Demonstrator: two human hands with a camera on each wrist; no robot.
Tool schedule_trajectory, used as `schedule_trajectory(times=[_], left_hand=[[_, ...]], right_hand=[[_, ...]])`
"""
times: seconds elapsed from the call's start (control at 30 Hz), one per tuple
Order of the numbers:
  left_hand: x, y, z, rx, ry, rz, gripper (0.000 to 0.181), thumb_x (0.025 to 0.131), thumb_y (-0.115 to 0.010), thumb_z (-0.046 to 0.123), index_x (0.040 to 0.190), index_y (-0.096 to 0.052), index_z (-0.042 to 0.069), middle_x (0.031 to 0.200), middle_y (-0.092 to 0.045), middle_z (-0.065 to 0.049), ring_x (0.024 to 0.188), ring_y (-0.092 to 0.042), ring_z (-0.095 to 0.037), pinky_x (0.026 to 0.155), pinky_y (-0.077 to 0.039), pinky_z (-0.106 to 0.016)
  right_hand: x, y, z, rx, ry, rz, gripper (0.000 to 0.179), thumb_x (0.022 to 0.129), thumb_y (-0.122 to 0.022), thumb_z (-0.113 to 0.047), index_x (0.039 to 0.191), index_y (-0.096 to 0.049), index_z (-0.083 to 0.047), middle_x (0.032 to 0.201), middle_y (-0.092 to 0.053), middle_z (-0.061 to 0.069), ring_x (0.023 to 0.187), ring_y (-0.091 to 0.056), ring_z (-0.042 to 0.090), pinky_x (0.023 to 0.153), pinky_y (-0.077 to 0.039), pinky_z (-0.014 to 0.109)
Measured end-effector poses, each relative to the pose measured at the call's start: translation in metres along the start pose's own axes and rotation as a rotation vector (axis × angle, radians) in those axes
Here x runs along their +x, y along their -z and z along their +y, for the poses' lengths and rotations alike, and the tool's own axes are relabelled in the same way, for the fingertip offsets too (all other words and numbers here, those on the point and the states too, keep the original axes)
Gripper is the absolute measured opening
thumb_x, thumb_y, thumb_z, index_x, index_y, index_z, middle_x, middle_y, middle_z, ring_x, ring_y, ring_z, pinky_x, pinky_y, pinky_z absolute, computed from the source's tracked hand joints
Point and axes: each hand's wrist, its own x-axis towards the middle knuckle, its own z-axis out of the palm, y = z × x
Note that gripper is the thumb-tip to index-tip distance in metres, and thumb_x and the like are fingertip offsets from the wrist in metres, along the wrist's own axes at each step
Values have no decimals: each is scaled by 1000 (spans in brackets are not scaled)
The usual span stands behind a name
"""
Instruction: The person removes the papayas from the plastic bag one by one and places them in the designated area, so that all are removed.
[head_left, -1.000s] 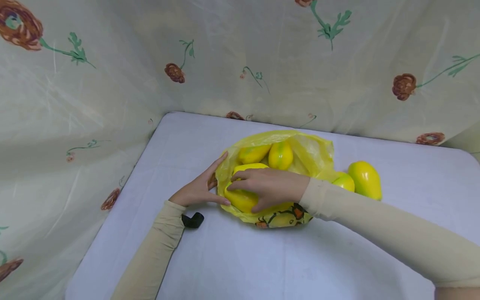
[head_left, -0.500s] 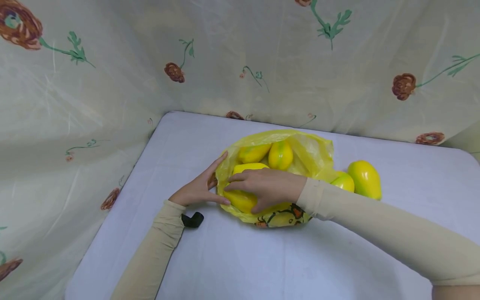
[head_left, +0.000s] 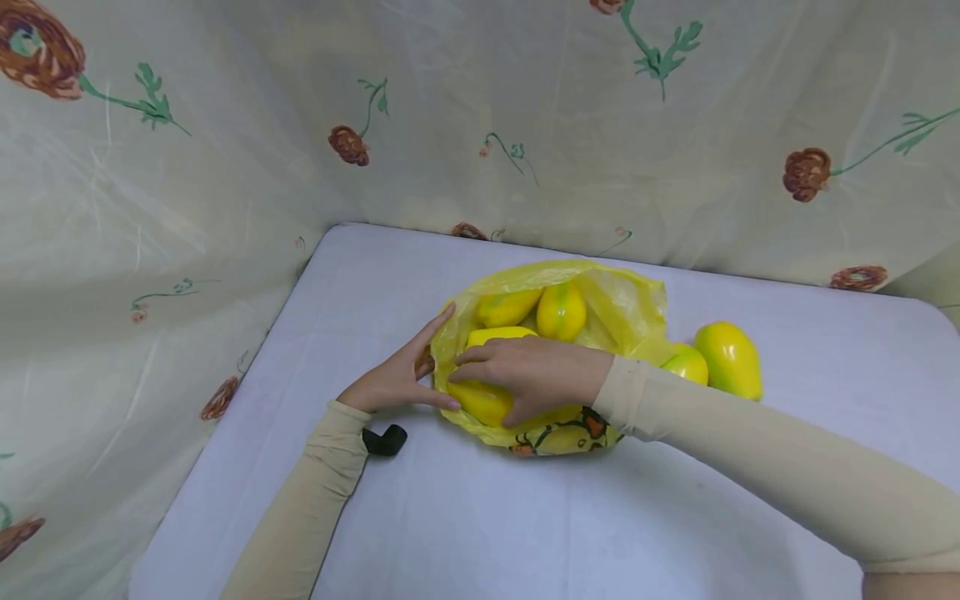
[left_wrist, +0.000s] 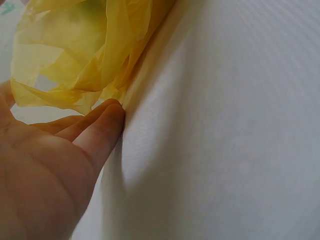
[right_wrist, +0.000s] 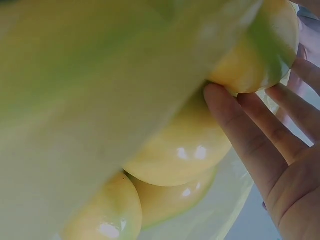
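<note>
A yellow plastic bag [head_left: 633, 304] lies open on the table with several yellow mangoes in it. My right hand [head_left: 536, 371] reaches over the bag's mouth, its fingers and thumb around the nearest mango [head_left: 480, 404]. In the right wrist view, the fingertips [right_wrist: 217, 92] touch that green-streaked mango, and other mangoes [right_wrist: 185, 150] lie beyond it. My left hand [head_left: 390, 379] stands at the bag's left side, thumb and forefinger spread along the rim. Its nearly straight fingers [left_wrist: 102, 130] touch the crumpled plastic in the left wrist view.
Two more mangoes [head_left: 729, 360] lie on the table right of the bag, one partly behind the right sleeve. A black object [head_left: 386, 440] shows beside the left wrist. A white cloth covers the table [head_left: 480, 525]; flowered curtains [head_left: 450, 100] hang behind and at left.
The right hand has shifted very slightly left over the nearest mango. The left hand, the bag and the other mangoes stay in place.
</note>
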Motion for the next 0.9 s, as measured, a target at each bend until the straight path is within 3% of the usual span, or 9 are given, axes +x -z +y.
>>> schedule_trajectory(times=[0.6, 0.9], left_hand=[[1, 0, -1, -20, -8, -1, 126, 79, -91, 16, 161, -3, 54, 174, 3, 15, 161, -19, -18, 132, -23, -46], [0, 0, -2, -7, -11, 2, 129, 78, -93, 15, 161, -2, 53, 174, 3, 14, 161, -19, -18, 132, -23, -45]], right_hand=[[-7, 12, -3, 23, 18, 74, 71, 85, -83, -25, 149, -55, -17, 155, -53, 3, 142, -51, 23, 120, -46, 39], [-19, 18, -2, 80, -27, 150, 78, 83, -87, -31, 152, -52, -17, 158, -50, 5, 142, -51, 25, 118, -48, 41]])
